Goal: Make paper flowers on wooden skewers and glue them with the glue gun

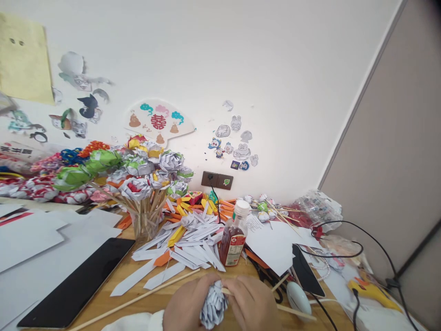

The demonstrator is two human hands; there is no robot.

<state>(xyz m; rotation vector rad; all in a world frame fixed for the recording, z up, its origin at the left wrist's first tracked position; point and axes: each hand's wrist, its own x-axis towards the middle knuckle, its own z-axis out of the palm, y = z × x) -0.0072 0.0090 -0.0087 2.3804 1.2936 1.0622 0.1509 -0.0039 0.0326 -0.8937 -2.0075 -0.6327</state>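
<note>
1. A white folded-paper flower (pixel 213 307) is at the middle of the near edge of the bench (pixel 151 303), held between both hands.
2. The left hand (pixel 184 307) is curled against the flower's left side. The right hand (pixel 253 305) is closed on its right side, pinching it where a thin wooden stick (pixel 296 312) comes out toward the bench's right edge.
3. Just beyond the hands stands a capped bottle (pixel 233 239) of reddish-brown drink, beside a heap of folded white, yellow and orange paper strips (pixel 193 241).
4. Farther back, left of the heap, a clear jar (pixel 146 225) holds a bunch of paper flowers on sticks.
5. A black tablet (pixel 76 285) lies flat toward the near left corner.
6. Right of the hands lie a white mouse (pixel 298 299), a black phone (pixel 306 271) and, nearer the right edge, a yellow glue gun (pixel 374 289).
</note>
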